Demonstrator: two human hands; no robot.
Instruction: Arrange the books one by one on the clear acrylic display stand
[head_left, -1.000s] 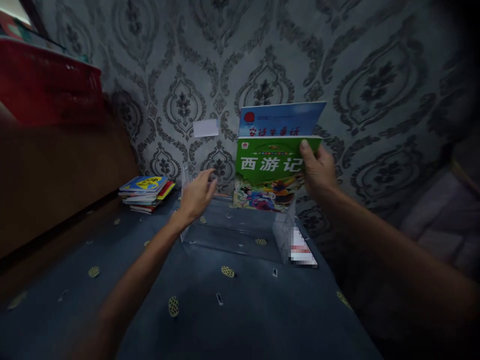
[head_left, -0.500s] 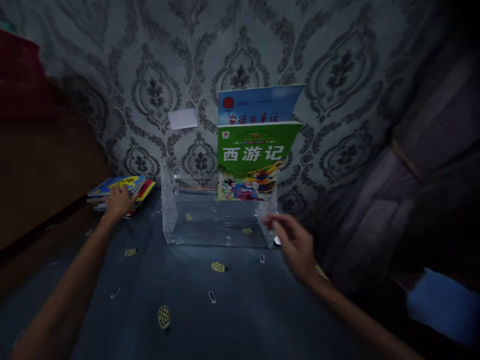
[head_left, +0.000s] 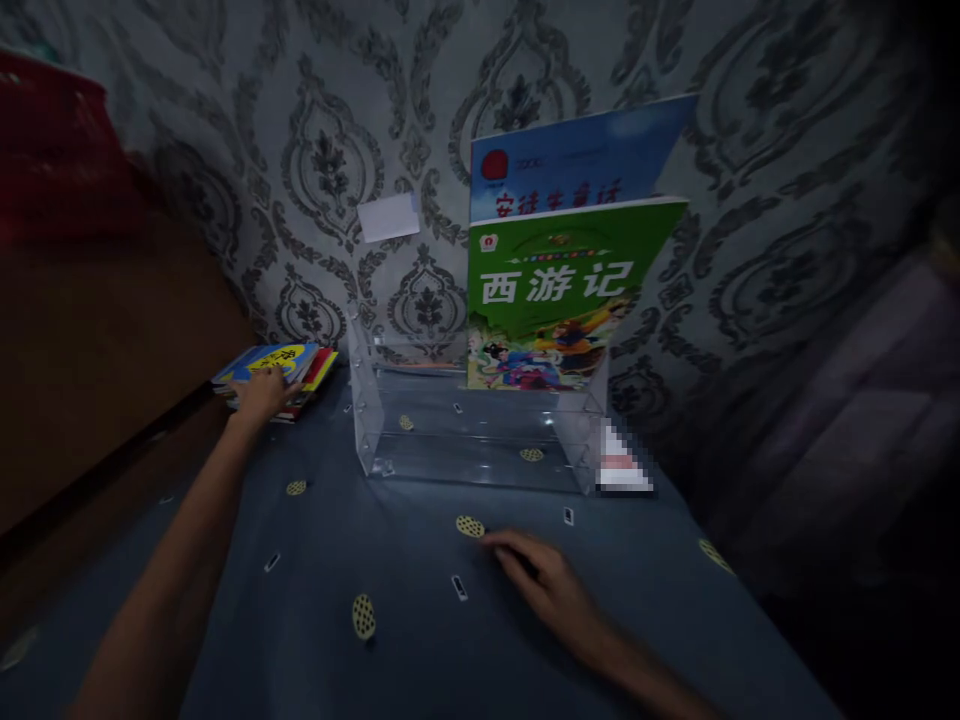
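- Left hand (head_left: 264, 392), left of the frame: fingers laid over the stack of books (head_left: 323, 372), touching it; whether they grasp any of it cannot be told.
- Uppermost in that stack: a blue-and-yellow book (head_left: 298, 358), lying flat, partly covered by the hand.
- Right hand (head_left: 555, 585), lower right of centre: released, holding nothing, fingers loosely bent, above the desk (head_left: 307, 650) (dressed in a dark blue cloth with yellow dotted motifs).
- Clear acrylic rack (head_left: 367, 410), centre: stepped, standing on the desk.
- Green book titled 西游记 (head_left: 551, 285), right of centre: upright in the rack, cover forward.
- Blue book titled 安徒生童话 (head_left: 577, 150): directly behind the green one, its upper part showing above.
- Red container (head_left: 56, 150), upper left: blurred.
- Patterned wallpaper (head_left: 330, 165), background: bears a white rectangle (head_left: 388, 217).
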